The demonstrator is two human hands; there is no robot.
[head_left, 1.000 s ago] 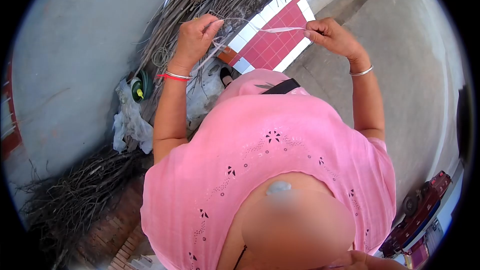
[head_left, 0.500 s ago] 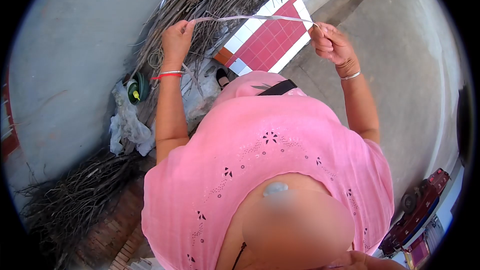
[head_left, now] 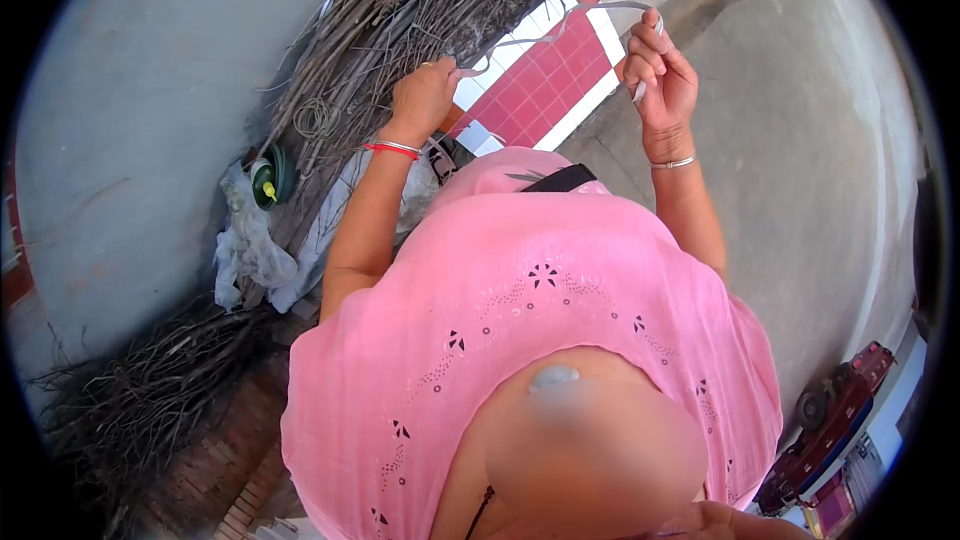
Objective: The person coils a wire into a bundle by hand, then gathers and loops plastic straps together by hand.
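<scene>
My left hand, with a red band and a pale bangle at the wrist, is closed on one end of a narrow, pale, flat ribbon-like strip. From there the strip runs slack and wavy across to my right hand, which pinches it between thumb and fingers at the upper right. A short piece of the strip shows below the right fingers. Both hands are raised in front of my body, apart from each other. Beneath the strip lies a red-and-white tiled surface.
Piled dry sticks lie beyond my left hand, with a coil of wire on them. Plastic sheeting and a green round object are at the left. More twigs are lower left. A dark red vehicle stands lower right.
My left hand has moved right and slightly down, towards my right hand. My right hand has risen a little and turned upright. The strip has gone from nearly taut to slack and wavy.
</scene>
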